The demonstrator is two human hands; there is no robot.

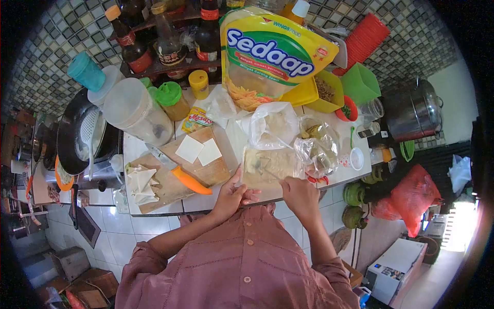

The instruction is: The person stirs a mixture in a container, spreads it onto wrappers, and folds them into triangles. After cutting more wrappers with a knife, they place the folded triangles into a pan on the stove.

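A shallow clear plastic container (280,164) with a pale, beige filling sits at the counter's front edge. My left hand (232,199) grips its left side near the corner, fingers curled at the front. In my closed right hand (300,198) is a thin utensil (271,174), its far end over the filling; its tip is too blurred to name. To the left lies a wooden cutting board (218,172) bearing an orange-handled knife (189,180), two white square wrappers (190,150) and several folded white pieces (141,184). Behind the container sits a white plastic bag (272,125).
A clear bag of greenish food (316,147) is right of the container. A tall Sedaap pouch (272,56), a lidded plastic jar (138,112) and sauce bottles (135,49) line the back. A wok (77,144) stands left, a large pot (413,109) far right.
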